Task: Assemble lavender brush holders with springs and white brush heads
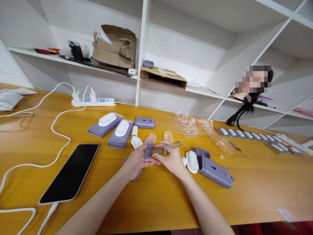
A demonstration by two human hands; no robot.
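My left hand (137, 160) is closed on a small purple plastic part (147, 148) with a round opening. In my right hand (172, 160) is a metal coil spring (168, 147), its left end close to the purple part and its right end sticking out past the fingers. Whether spring and part touch, I cannot tell. Behind the hands lie two peach-coloured pieces (168, 136) and a white piece with a narrow neck (136, 141). Under my left hand a purple piece (137, 175) is mostly hidden. To the right are a purple housing (215, 171) and a white oval part (192, 162).
Two purple cases with white oval tops (121, 135) lie left of the hands, near a phone (70, 173) on a cable. A power strip (94, 102), clear plastic bag (193, 124), screwdriver (237, 147) and metal strip (246, 134) lie further back. White shelves hold cardboard boxes (114, 49).
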